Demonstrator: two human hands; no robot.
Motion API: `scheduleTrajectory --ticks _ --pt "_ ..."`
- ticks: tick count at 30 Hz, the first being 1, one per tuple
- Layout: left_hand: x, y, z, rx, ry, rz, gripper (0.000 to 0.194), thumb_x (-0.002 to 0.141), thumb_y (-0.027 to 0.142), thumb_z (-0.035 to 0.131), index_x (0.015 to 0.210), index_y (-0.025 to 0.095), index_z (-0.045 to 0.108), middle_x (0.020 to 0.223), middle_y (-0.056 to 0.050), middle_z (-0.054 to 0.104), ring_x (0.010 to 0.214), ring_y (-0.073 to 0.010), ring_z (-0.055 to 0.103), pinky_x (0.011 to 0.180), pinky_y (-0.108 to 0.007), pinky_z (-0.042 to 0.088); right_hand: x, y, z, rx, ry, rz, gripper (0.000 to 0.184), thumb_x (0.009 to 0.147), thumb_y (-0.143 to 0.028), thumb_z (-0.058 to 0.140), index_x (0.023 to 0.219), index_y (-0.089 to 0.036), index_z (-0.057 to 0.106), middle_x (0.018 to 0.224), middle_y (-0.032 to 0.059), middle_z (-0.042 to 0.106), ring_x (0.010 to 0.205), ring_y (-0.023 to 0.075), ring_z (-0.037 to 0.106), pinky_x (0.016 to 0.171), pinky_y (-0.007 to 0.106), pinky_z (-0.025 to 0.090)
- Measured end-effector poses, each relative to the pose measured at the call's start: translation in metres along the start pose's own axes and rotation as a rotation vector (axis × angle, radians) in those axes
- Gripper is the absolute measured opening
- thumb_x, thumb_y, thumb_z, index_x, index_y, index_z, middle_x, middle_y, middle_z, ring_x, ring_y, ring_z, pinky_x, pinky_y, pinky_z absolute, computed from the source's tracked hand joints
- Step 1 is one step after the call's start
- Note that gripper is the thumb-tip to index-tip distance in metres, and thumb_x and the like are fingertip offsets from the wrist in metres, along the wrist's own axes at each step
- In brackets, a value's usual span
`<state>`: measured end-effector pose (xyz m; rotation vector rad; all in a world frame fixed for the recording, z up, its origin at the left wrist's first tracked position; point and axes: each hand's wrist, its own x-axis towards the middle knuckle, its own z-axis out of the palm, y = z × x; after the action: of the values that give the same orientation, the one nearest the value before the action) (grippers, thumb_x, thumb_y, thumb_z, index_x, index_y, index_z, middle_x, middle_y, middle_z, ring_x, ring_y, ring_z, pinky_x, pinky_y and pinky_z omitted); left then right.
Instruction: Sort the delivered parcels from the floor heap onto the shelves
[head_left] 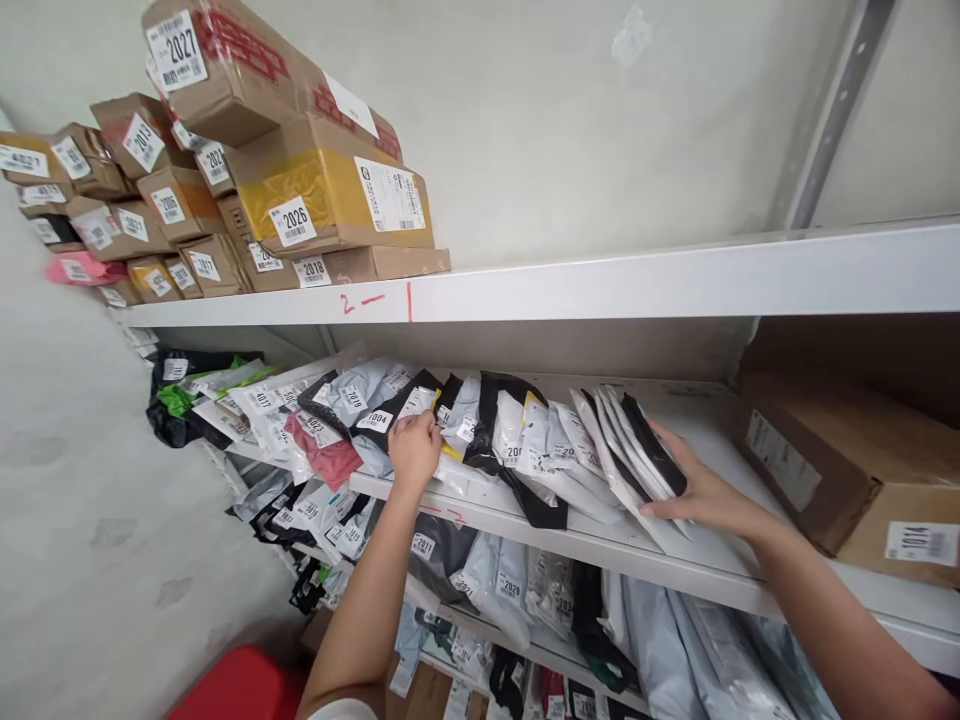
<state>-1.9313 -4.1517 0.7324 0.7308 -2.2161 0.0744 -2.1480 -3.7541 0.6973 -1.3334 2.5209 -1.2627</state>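
Note:
My left hand (415,450) is closed, its fingers curled over the front edge of a mailing bag (417,402) in the row on the middle shelf. What lies under the fingertips is partly hidden. At the row's right end, my right hand (694,488) grips a leaning bundle of white and black mailing bags (636,450), thumb in front and fingers behind. Between my hands, more labelled mailing bags (536,435) lean against each other. A black bag (382,412) labelled 1004 is just left of my left hand.
Cardboard boxes (337,190) with number labels are stacked on the upper shelf (600,292). A large carton (847,450) labelled 1014 stands right of my right hand. Lower shelves hold more bags (495,575). Something red (236,690) is on the floor at lower left.

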Motion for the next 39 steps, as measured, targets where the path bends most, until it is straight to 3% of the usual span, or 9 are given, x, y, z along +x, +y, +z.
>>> scheduleTrajectory --ticks 6,9,12,14,18,23,28,32,39 --pt "0.011 -0.03 -0.014 -0.199 0.01 -0.102 0.028 0.088 0.04 0.053 0.109 0.022 0.057 0.094 -0.007 0.069 0.097 -0.0286 0.062 0.088 -0.04 0.045 0.005 -0.03 0.031 0.041 0.053 0.034 0.132 0.056 -0.065 0.082 0.156 -0.031 0.004 0.157 0.0131 0.018 0.148 0.0387 0.022 0.122 0.054 0.022" --pt "0.005 -0.041 -0.022 -0.287 0.314 -0.141 0.027 0.09 0.048 0.052 0.101 0.024 0.063 0.118 -0.007 0.064 0.12 -0.0274 0.053 0.105 -0.042 0.038 0.003 -0.029 0.035 0.095 0.094 0.037 0.13 0.057 -0.065 0.082 0.156 -0.032 0.005 0.158 0.0123 0.017 0.148 0.0388 0.02 0.122 0.055 0.02" --pt "-0.013 -0.048 -0.015 -0.332 0.643 -0.438 0.033 0.094 0.044 0.046 0.115 0.021 0.056 0.127 -0.011 0.056 0.127 -0.0278 0.047 0.112 -0.048 0.03 -0.001 -0.022 0.035 0.154 0.116 0.033 0.125 0.06 -0.064 0.081 0.156 -0.035 0.006 0.16 0.0101 0.015 0.149 0.038 0.019 0.122 0.056 0.021" --pt "-0.026 -0.047 -0.002 -0.383 0.641 -0.551 0.04 0.095 0.043 0.043 0.125 0.017 0.049 0.129 -0.016 0.053 0.128 -0.0285 0.045 0.112 -0.049 0.031 -0.001 -0.016 0.035 0.167 0.127 0.03 0.123 0.061 -0.064 0.08 0.156 -0.036 0.007 0.161 0.0094 0.013 0.149 0.0377 0.018 0.122 0.056 0.02" --pt "-0.031 -0.036 0.019 -0.338 0.497 -0.401 0.055 0.093 0.05 0.046 0.135 0.014 0.043 0.139 -0.02 0.042 0.135 -0.0326 0.035 0.113 -0.052 0.028 0.0 -0.002 0.038 0.154 0.154 0.026 0.128 0.057 -0.067 0.08 0.157 -0.032 0.008 0.161 0.0125 0.015 0.149 0.0384 0.018 0.122 0.056 0.018" --pt "-0.016 -0.026 0.012 -0.253 0.516 -0.398 0.045 0.095 0.05 0.04 0.12 0.015 0.055 0.122 -0.018 0.052 0.124 -0.0347 0.042 0.107 -0.055 0.032 -0.003 0.001 0.039 0.03 0.163 0.052 0.139 0.05 -0.07 0.082 0.158 -0.024 0.007 0.161 0.0161 0.017 0.148 0.0405 0.016 0.121 0.057 0.016" --pt "-0.033 0.005 0.002 -0.19 0.691 0.031 0.043 0.091 0.039 0.047 0.127 0.017 0.048 0.135 -0.02 0.04 0.13 -0.0356 0.037 0.112 -0.059 0.028 -0.008 -0.001 0.033 0.053 0.07 -0.012 0.139 0.055 -0.067 0.082 0.157 -0.029 -0.005 0.165 0.0132 0.005 0.15 0.0377 0.011 0.121 0.055 0.018" --pt "-0.042 0.039 -0.007 -0.242 0.749 0.328 0.04 0.088 0.033 0.05 0.125 0.02 0.048 0.133 -0.019 0.038 0.132 -0.0381 0.036 0.113 -0.067 0.024 -0.008 -0.001 0.032 0.014 0.147 0.006 0.144 0.047 -0.07 0.084 0.158 -0.024 0.004 0.161 0.0189 0.012 0.148 0.042 0.012 0.12 0.059 0.017" --pt "-0.056 0.101 -0.035 -0.46 0.59 0.743 0.045 0.074 0.019 0.07 0.115 0.026 0.051 0.117 -0.013 0.05 0.111 -0.0301 0.056 0.104 -0.058 0.045 -0.011 -0.001 0.025 0.157 0.206 0.054 0.137 0.046 -0.069 0.085 0.154 -0.018 0.017 0.155 0.021 0.024 0.145 0.0371 0.026 0.122 0.052 0.019"
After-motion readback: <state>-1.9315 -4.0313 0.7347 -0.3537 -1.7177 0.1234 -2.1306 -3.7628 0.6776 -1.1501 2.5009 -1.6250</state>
